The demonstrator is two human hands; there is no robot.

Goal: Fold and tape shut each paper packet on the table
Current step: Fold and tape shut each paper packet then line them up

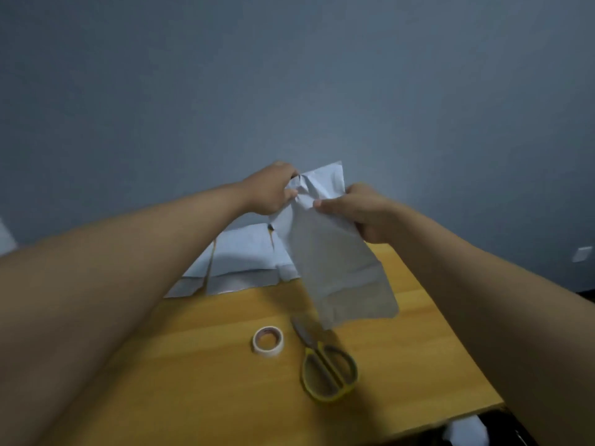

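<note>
A white paper packet [335, 262] hangs in the air above the wooden table [206, 375]. My left hand [270, 191] pinches its crumpled top left corner. My right hand [357, 210] grips the top right edge. The packet's lower end dangles just above the scissors [325, 365], which have yellow-green handles and lie shut on the table. A roll of pale tape [268, 341] lies flat to the left of the scissors. More white packets [238, 262] lie flat at the far side of the table, partly hidden by my left arm.
A grey wall [289, 75] stands right behind the table. The table's right edge [457, 323] runs diagonally under my right arm, with dark floor and something white beyond its near corner. A wall socket [582, 253] shows at far right.
</note>
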